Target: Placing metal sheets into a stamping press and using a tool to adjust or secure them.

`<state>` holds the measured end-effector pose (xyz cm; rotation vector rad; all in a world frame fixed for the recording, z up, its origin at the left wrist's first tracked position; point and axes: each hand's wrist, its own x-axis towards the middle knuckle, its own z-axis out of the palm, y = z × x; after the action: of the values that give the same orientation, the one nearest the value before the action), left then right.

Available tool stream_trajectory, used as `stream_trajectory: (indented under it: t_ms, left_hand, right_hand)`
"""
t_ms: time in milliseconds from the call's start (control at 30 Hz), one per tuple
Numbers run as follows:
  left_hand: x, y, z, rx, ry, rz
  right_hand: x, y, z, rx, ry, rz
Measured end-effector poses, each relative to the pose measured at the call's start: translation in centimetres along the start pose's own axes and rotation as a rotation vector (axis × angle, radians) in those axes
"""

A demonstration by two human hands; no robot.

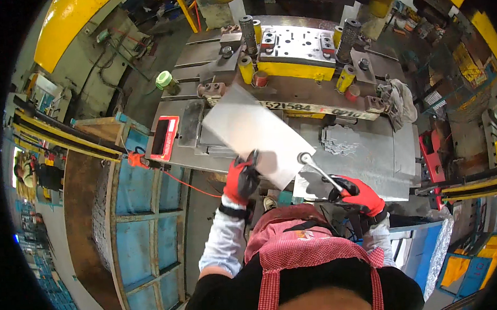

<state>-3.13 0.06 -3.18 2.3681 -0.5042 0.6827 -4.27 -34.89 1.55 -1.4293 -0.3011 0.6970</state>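
A thin, flat metal sheet (257, 131) is held tilted above the bench in front of me. My left hand (242, 181), in a red and black glove, is closed on its near left edge. My right hand (359, 195), gloved alike, grips the handle of a long metal tool with a round head (322, 173). That head lies over the sheet's right corner; whether it presses on it I cannot tell. Under and beside the sheet, several flat metal sheets (218, 149) lie on the bench at left. A pile of small cut metal pieces (340, 139) lies at right.
Beyond the sheet stands a press die (295, 45) with a yellow base and upright posts (248, 36). A red-framed box (165, 137) and a green-lidded jar (167, 81) sit at left. A grey rag (397, 101) hangs at right. A blue-panelled bin (137, 215) stands left of me.
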Motion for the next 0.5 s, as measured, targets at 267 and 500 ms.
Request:
stream_trajectory:
  t_ms: [267, 500]
  left_hand:
    - [20.4, -0.8, 4.9, -1.124, -0.05, -0.279]
    - [24.4, -13.7, 10.8, -0.724, -0.258, -0.33]
  right_hand:
    - [1.8, -4.5, 2.3, 0.204, 0.369, -0.049]
    - [6.4, -6.1, 3.1, 0.178, 0.219, -0.146]
